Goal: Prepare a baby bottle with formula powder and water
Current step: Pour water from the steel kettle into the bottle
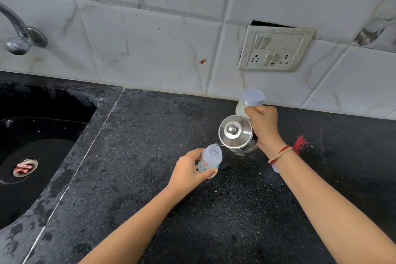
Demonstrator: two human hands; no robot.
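A clear baby bottle (210, 159) with coloured print stands open-topped on the black counter (150, 178). My left hand (189, 172) grips it round the lower body. A lidded steel kettle (235, 133) is tilted toward the bottle, its spout at the bottle's mouth with a thin stream of water running in. My right hand (264, 123) holds the kettle by its handle, which the fist hides. Behind the kettle, by the wall, stands a plastic jar of white powder (249, 100) with a pale lid.
A black sink (32, 135) with a drain lies at the left, and a steel tap (17, 32) juts from the tiled wall above it. A switch and socket plate (276, 49) is on the wall behind. A small pale object (275, 168) peeks from under my right wrist.
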